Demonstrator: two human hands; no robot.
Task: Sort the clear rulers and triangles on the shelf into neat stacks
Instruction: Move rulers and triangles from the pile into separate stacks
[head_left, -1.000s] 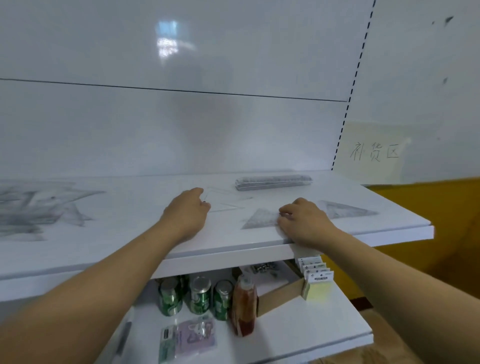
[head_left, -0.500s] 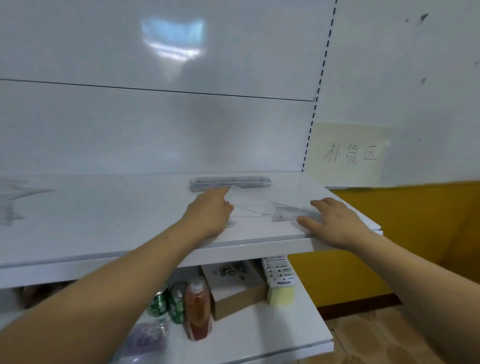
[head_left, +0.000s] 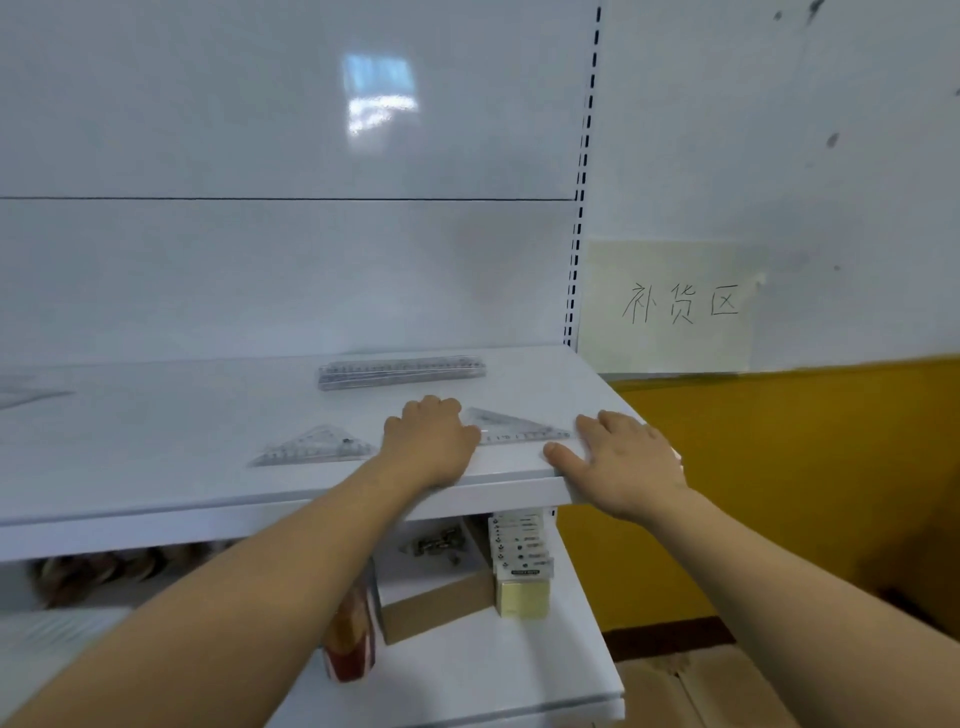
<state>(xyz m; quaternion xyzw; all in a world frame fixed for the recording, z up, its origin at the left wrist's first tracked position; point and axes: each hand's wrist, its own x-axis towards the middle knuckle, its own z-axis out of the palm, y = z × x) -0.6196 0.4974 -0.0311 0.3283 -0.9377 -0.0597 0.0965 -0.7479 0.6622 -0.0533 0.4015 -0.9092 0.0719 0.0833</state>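
Ruler stack (head_left: 402, 370) behind triangle (head_left: 514, 428); left hand (head_left: 431, 441) curled at it, grip unclear; right hand (head_left: 623, 457) flat beside.

Clr triangles (head_left: 317, 447) flat, ruler stack (head_left: 402, 370) behind

White shelf (head_left: 156, 441), clear black-ticked triangle (head_left: 514, 428), yellow wall (head_left: 779, 467)

The clear triangle (head_left: 514, 428), half a second ago tilted up off the shelf (head_left: 156, 441) in the left grip (head_left: 431, 441), now lies flat on it; the left grip has come down at its left corner; the right grip (head_left: 623, 462), then on its right end, lies flat just beside the tip.
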